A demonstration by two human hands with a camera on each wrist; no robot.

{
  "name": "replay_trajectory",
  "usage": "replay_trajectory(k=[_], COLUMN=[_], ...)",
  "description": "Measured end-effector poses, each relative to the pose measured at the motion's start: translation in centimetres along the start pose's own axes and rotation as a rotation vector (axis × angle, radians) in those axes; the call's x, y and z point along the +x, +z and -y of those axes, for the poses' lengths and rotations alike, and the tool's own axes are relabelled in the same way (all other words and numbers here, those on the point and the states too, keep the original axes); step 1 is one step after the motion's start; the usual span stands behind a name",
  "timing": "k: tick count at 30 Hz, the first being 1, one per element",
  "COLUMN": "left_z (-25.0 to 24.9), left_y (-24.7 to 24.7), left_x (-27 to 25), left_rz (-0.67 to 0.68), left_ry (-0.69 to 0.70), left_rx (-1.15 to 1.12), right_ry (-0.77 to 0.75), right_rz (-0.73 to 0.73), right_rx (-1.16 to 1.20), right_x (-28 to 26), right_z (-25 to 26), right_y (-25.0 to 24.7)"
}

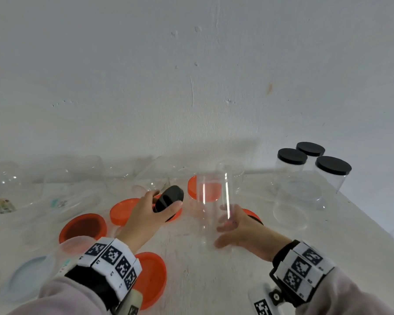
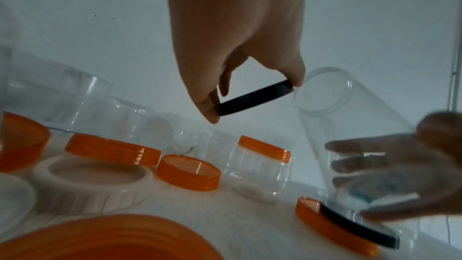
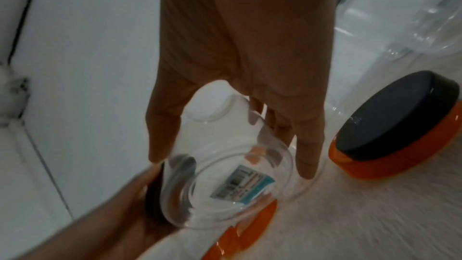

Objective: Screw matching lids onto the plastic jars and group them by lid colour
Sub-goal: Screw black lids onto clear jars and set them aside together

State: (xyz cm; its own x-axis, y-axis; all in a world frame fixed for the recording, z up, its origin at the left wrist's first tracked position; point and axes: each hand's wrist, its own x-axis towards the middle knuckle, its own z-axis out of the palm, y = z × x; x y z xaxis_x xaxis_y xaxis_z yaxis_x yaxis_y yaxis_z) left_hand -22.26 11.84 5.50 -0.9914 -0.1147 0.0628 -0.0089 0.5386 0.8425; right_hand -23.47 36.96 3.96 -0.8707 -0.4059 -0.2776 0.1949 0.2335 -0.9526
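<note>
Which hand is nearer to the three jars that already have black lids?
Right. The right hand, gripping a clear jar, is nearer the black-lidded jars; the left hand, pinching a black lid, is farther.

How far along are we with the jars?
Done: three black-lidded jars grouped at far right. In hand: left hand pinches a black lid; right hand holds an open jar. Left: orange lids lie loose, one more black lid, several uncapped jars by the wall.
</note>
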Motion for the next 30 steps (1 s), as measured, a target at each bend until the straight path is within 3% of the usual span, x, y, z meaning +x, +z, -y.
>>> replay_trajectory(k=[7,18,23,30], left_z=[-1.8,-2.7,-3.1,-3.9], left_y=[-0.6,-0.3,0.4,0.9], left_x=[-1.0,-2.6,-2.8,-3.3], left_rz=[-0.054,0.03,0.064,0.163], left_ry=[-0.062,-0.035,0.002,0.107], left_rx=[-0.335,-0.371,-0.363,-0.2], right_ry=[0.012,-0.025,-0.019,-0.192], right_rz=[0.068,0.023,0.02,-0.05], right_rx=[-0.37,-0.588,-0.491,-0.31], right_x=[1.3,1.5,0.9,0.1], right_z=[-1.3,-3.2,-2.7,-0.9], right_y=[3.1,3.3,3.0,3.6])
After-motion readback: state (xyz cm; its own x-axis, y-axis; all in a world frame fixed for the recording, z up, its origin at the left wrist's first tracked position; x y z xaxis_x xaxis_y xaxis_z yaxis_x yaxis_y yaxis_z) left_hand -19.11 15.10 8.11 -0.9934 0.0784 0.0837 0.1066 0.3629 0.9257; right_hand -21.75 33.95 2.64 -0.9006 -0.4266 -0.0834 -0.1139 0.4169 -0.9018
